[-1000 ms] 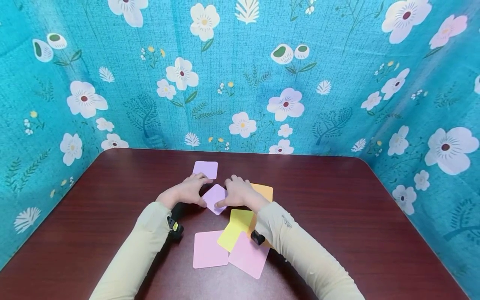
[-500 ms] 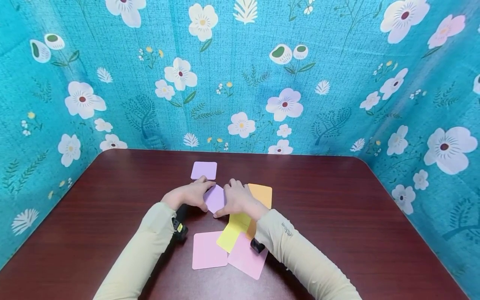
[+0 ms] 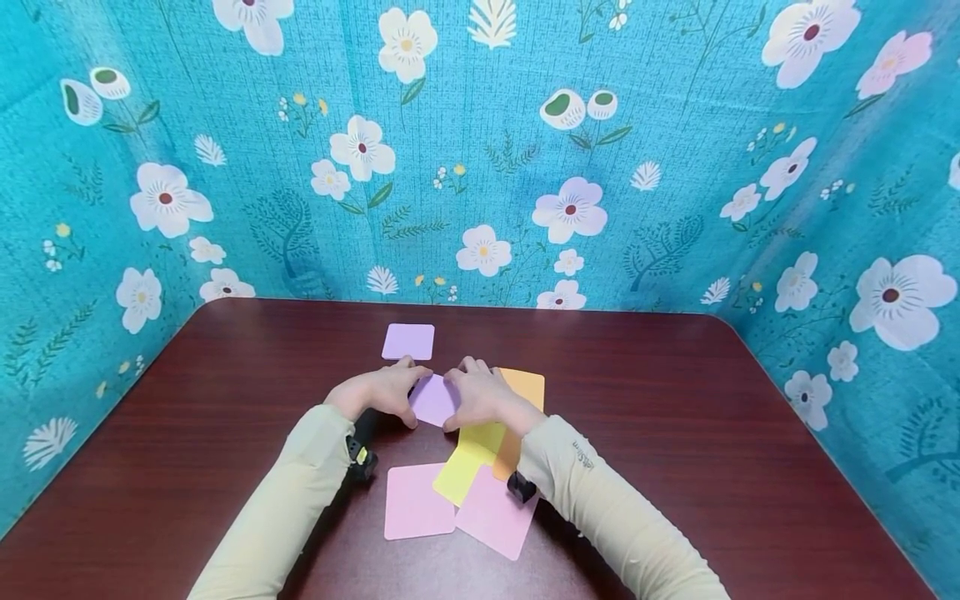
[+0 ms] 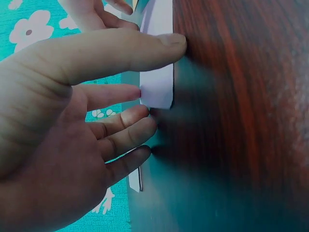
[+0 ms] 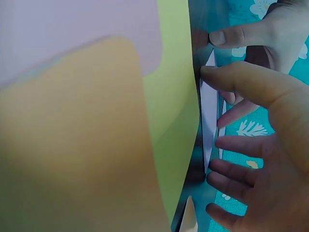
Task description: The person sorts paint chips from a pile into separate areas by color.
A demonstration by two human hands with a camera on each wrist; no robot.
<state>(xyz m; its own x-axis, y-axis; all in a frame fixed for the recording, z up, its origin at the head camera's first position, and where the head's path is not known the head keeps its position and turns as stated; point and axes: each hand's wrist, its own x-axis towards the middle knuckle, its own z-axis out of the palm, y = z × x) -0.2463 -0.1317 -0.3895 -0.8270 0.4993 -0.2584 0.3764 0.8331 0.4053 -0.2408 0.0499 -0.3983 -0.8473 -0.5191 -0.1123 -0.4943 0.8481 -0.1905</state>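
Observation:
A lilac square card (image 3: 433, 402) with rounded corners lies flat on the table between the two hands. The left hand (image 3: 380, 390) holds its left side, thumb at the near edge and index finger at the far edge; in the left wrist view the card (image 4: 157, 92) shows behind the thumb. From the right, the thumb and fingers of the right hand (image 3: 483, 395) curve round the other side. The card's side corners are partly hidden by the fingers. A second lilac card (image 3: 408, 342) lies behind, just beyond the left hand's fingertips.
Under the right wrist, an orange card (image 3: 527, 387) and a yellow card (image 3: 467, 473) overlap on the dark table (image 3: 675, 433). Two pink cards lie nearer, one at left (image 3: 420, 502) and one at right (image 3: 495, 518). A floral blue cloth (image 3: 450, 167) hangs behind.
The lilac card between the hands has turned slightly and shifted a little. The left hand has moved right and nearer; the right hand shifted nearer, then slightly right.

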